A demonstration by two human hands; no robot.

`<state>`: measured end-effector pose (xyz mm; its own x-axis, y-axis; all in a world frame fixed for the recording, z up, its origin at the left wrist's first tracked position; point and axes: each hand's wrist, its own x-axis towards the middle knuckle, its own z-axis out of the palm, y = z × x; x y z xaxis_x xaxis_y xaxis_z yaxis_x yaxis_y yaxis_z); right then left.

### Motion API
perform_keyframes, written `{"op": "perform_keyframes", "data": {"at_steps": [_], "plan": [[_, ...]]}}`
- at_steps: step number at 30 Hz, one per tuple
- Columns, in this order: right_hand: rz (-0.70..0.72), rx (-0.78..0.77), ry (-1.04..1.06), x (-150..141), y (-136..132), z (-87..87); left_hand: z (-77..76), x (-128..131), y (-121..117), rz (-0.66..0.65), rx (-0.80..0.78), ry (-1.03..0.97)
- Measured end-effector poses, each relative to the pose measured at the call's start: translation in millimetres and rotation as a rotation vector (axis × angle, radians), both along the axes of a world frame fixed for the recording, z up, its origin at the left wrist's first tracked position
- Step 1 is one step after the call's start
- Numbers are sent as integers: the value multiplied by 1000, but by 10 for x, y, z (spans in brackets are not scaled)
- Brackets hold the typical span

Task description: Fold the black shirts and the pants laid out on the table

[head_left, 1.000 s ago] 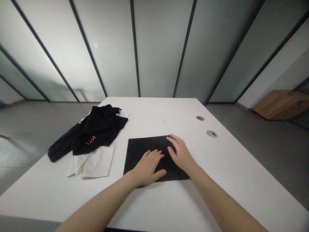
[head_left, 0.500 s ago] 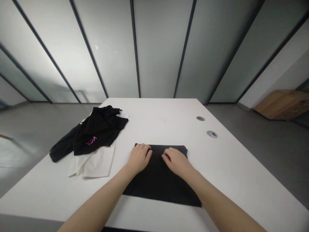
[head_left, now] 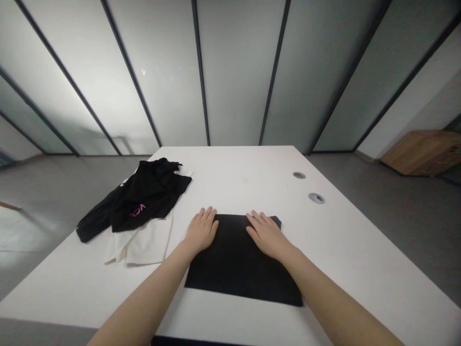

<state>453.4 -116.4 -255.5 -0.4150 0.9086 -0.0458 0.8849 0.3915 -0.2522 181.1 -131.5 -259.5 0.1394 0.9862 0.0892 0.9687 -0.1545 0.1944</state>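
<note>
A flat black piece of cloth (head_left: 241, 264), roughly four-sided, lies on the white table in front of me. Whether it is a folded garment I cannot tell. My left hand (head_left: 202, 228) rests flat at its far left corner, fingers stretched out and reaching the far edge. Near the far right corner my right hand (head_left: 265, 234) lies flat on the cloth with its fingers spread. Neither hand grips anything. Both forearms cover parts of the cloth's sides.
On the left of the table (head_left: 234, 180) lies a heap: a black garment (head_left: 144, 197) with pink lettering over white cloth (head_left: 147, 245). Two round grommets (head_left: 316, 198) are set in the table's right side. Frosted glass panels stand behind; a wooden cabinet (head_left: 421, 153) is at the right.
My fingers were curled at the cloth's far edge and are now stretched out flat. The left hand has shifted slightly outward to the left. The heap of clothes has stayed put.
</note>
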Motion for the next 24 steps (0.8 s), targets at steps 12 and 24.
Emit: {"op": "perform_keyframes", "data": {"at_steps": [12,24], "plan": [[71,-47,31,330,94,419,316,-383,95,-153,-121,-196],[140,-290,356,534,172,482,613,-648,-12,-225,-472,-514]]}}
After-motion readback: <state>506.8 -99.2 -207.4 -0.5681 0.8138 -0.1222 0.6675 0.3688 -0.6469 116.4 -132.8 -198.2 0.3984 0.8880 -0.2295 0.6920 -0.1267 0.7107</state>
